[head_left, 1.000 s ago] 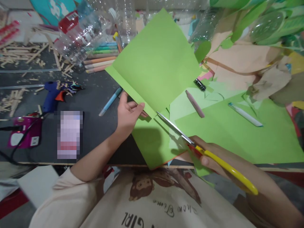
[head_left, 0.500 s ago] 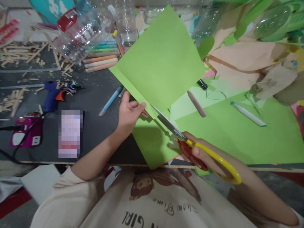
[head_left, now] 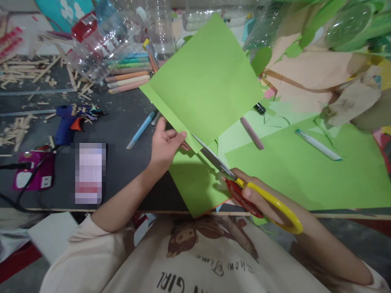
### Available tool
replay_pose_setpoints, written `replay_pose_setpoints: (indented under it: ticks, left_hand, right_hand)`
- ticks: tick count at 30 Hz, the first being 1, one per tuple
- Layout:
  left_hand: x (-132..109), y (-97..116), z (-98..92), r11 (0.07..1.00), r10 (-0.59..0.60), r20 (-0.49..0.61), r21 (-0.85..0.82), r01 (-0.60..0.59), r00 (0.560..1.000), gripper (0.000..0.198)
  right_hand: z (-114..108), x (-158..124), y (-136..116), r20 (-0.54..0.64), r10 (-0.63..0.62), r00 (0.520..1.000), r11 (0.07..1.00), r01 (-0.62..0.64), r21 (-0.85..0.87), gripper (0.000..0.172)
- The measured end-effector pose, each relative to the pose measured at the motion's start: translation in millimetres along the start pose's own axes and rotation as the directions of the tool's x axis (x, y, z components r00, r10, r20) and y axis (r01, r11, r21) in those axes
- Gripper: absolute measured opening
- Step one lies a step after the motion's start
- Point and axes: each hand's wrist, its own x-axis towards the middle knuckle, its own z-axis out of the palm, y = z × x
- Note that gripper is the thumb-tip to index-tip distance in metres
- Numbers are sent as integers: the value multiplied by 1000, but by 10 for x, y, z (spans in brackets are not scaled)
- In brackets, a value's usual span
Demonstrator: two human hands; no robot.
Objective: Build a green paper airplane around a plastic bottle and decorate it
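A sheet of green paper (head_left: 204, 77) with a folded strip along its lower left edge is held up over the table. My left hand (head_left: 166, 146) pinches that folded edge, thumb on top and fingers beneath. In my right hand (head_left: 249, 191) is a pair of scissors (head_left: 270, 199) with one yellow and one red handle loop. Their blades point up and left and reach the sheet's lower corner, close to my left thumb. Part of the blades is hidden at the paper. Another green sheet (head_left: 195, 187) lies underneath on the table.
A phone (head_left: 90, 173), a blue glue gun (head_left: 65, 124) and small wood sticks (head_left: 23, 71) lie on the left. Markers (head_left: 128, 81) and clear plastic bottles (head_left: 104, 44) stand behind. At right are a large green sheet (head_left: 308, 175), a white pen (head_left: 317, 145) and brown paper (head_left: 308, 77).
The scissors and my right hand have shifted slightly up and left, and the blades look closer together. The paper's top corner has dipped a little; my left hand keeps its pinch.
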Motion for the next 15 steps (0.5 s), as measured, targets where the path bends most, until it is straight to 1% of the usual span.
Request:
replay_pose_setpoints:
  ticks: [4,10,13,15]
  left_hand:
    - [7,-9,-4,1000,2,4,-1,-2,1000,71]
    - [23,-22,-17,999,17,8,32,-18,1000,73]
    - [28,-26,-19,999,25,0,33,-25,1000,71]
    - [26,-23,-15,999,25,-6,27,-25,1000,69]
  right_hand:
    - [43,24,10,-22,38,999,999,-38,34,64]
    - [79,7,87,-41,15,999,999,-13,41,57]
    - [85,5,96,-64,17,998,999,-14,42,57]
    - [85,-3,91,-58,15,998,999,-12,53,58]
